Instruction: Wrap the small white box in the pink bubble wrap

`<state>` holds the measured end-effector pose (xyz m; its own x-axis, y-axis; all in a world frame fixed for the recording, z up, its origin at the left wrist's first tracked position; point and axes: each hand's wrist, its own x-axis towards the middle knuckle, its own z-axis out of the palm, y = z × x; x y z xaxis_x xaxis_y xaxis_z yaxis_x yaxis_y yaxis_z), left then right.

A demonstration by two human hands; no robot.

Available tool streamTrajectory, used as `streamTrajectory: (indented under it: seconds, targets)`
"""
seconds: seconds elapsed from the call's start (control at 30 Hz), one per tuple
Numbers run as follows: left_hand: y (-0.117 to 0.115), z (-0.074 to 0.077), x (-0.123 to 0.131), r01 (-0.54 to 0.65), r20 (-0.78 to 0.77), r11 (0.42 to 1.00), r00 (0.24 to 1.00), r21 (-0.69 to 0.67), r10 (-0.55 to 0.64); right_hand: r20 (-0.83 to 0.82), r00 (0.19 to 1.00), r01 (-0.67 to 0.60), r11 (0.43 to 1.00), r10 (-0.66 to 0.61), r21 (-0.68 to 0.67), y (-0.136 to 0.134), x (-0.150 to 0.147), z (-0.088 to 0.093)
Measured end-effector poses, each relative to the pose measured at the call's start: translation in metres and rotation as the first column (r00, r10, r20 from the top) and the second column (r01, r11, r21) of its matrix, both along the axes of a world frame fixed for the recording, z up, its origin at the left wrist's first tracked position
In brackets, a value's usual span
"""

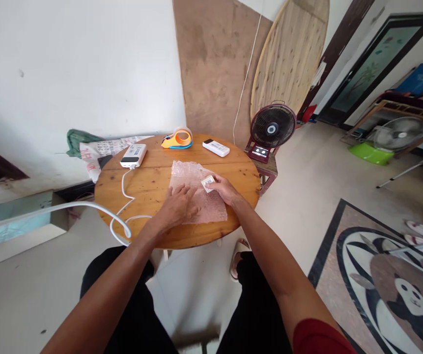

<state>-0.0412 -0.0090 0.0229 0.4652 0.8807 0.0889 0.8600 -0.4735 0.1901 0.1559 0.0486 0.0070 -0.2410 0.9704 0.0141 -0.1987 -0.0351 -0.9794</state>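
Observation:
A sheet of pinkish bubble wrap (211, 206) lies flat on the round wooden table (152, 187). My left hand (180, 204) rests on its left part with the fingers spread. Over the right part of the sheet, my right hand (224, 188) grips a small white box-like piece (208, 183) with a printed face between thumb and fingers. What the print says is too small to read. Beyond the sheet stands an orange and blue tape dispenser (177, 139) with a roll of tape.
A white power bank (133, 155) with a plugged-in white cable (123, 184) sits at the table's left; the cable loops over the near left edge. Another white device (216, 147) lies at the back right. A fan (273, 127) stands beyond the table's right edge.

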Motion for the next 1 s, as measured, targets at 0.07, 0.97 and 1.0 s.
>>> streamTrajectory:
  seconds: [0.07,0.97,1.0]
  targets:
    - [-0.004,-0.009,-0.007,-0.025,0.046,1.000,0.999,0.005,0.025,0.053,0.998,-0.017,1.000,0.016,0.023,0.001,0.000,-0.001]
    - [-0.011,-0.035,-0.011,-0.129,0.248,0.987,0.964,0.097,0.102,0.767,0.641,-0.367,0.888,0.025,0.278,-0.007,-0.013,0.019]
    - [-0.011,-0.036,-0.010,-0.129,0.249,0.987,0.963,0.097,0.101,0.761,0.648,-0.366,0.888,0.027,0.280,-0.006,-0.013,0.018]
